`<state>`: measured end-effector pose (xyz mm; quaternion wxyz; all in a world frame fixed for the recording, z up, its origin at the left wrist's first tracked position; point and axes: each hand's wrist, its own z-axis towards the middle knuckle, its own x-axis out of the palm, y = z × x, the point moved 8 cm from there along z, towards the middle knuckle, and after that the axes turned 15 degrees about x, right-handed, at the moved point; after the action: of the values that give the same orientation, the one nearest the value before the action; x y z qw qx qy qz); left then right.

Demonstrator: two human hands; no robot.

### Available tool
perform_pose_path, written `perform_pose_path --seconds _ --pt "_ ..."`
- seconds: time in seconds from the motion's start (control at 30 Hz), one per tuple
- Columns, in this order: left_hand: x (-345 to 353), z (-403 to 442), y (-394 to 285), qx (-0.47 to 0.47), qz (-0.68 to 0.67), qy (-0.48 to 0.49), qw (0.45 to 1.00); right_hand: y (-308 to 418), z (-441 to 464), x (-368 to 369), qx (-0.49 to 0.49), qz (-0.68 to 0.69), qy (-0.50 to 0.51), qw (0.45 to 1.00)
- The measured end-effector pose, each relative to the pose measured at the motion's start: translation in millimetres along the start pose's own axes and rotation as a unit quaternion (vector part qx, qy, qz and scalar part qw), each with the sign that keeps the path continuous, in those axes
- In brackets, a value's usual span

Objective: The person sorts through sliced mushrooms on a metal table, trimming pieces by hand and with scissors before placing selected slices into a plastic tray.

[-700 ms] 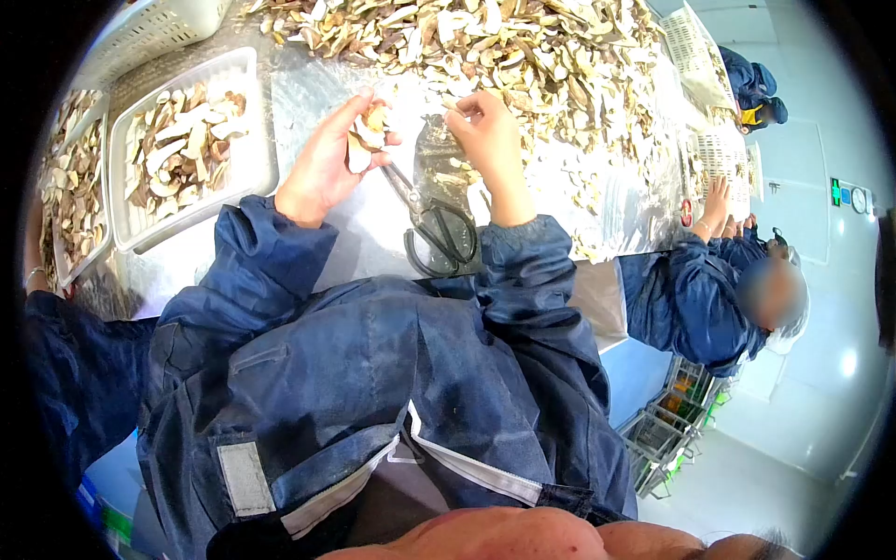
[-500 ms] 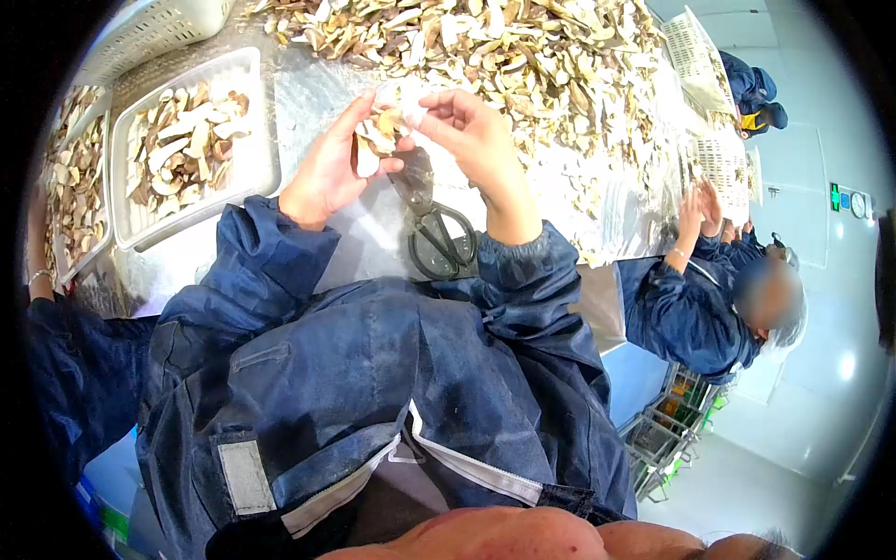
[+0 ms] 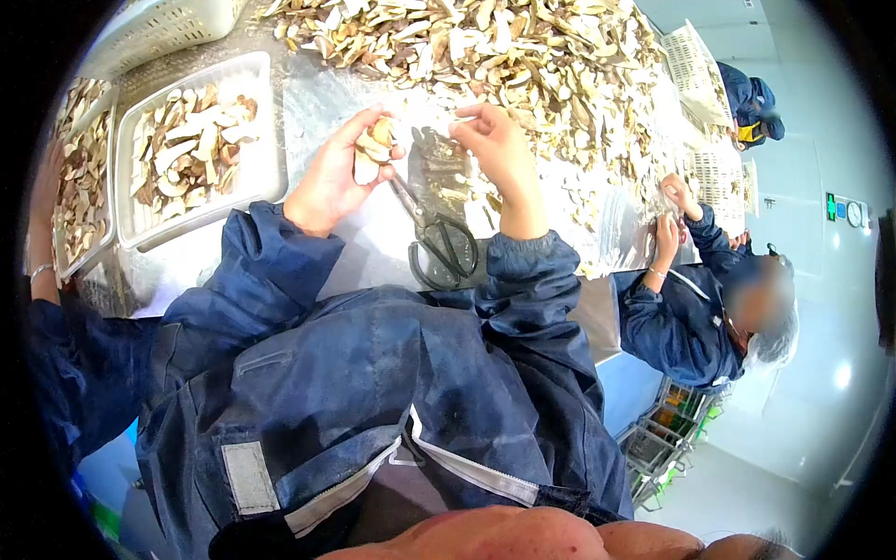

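Left hand [image 3: 336, 177] curled round mushroom slices [image 3: 373, 149]; right hand [image 3: 504, 159] half-curled (contents unclear); shiny table [image 3: 373, 233], pale wall [image 3: 798, 173]

Green-cross wall sign [image 3: 831, 206], perhaps a round clock [image 3: 855, 215], metal rack [image 3: 658, 436], navy-clad co-worker [image 3: 686, 327]

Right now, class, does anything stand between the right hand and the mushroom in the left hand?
Nothing visible does: the gap between the right hand and the mushroom in the left hand looks open. The scissors lie lower in the picture, outside it.
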<state>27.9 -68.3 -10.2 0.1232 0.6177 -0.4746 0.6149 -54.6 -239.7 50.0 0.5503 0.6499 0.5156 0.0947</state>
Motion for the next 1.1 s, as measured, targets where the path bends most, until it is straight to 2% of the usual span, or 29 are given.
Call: perform_pose_path --seconds 0.03,0.13,0.3,0.4,0.5,0.6,0.63,0.77,0.87,1.0,1.1 --pt "-1.5 0.9 -0.8 0.003 -0.004 -0.007 1.000 0.1 -3.9 -4.5 0.009 -0.027 -0.024 0.999" --pt "-8.0 6.2 -4.0 0.039 0.005 0.002 0.999 14.1 -0.9 -30.5 -0.082 -0.206 -0.250 0.943" --pt "-7.8 9.4 -21.6 0.092 0.045 -0.006 0.995 24.8 9.9 -13.7 -0.074 -0.325 -0.303 0.893" --pt "-7.2 10.7 -23.5 0.098 0.050 0.005 0.994 19.3 12.3 -10.1 -0.095 -0.319 -0.292 0.897" --pt "-8.6 9.5 -19.6 0.090 0.058 0.003 0.994 3.6 15.3 -10.8 -0.082 -0.236 -0.230 0.941" --pt "-5.2 9.2 -18.7 0.088 0.057 0.016 0.994 -15.9 12.4 -14.6 0.001 -0.038 -0.131 0.991" --pt "-3.3 8.8 -20.7 0.091 0.054 0.023 0.994 -18.3 11.0 -16.3 -0.015 -0.013 -0.126 0.992" --pt "3.6 4.1 -26.9 0.106 0.050 0.014 0.993 -14.3 4.8 -23.1 -0.033 -0.059 -0.203 0.977" --pt "4.4 1.5 -31.1 0.124 0.098 -0.004 0.987 7.6 3.9 -15.9 -0.121 -0.157 -0.267 0.943" --pt "8.1 -7.2 -44.5 0.176 0.131 -0.008 0.976 2.6 21.6 0.7 -0.132 -0.262 -0.267 0.918" --pt "14.5 -37.1 -64.9 0.187 0.047 0.005 0.981 -5.3 19.5 3.2 -0.078 -0.206 -0.218 0.951"
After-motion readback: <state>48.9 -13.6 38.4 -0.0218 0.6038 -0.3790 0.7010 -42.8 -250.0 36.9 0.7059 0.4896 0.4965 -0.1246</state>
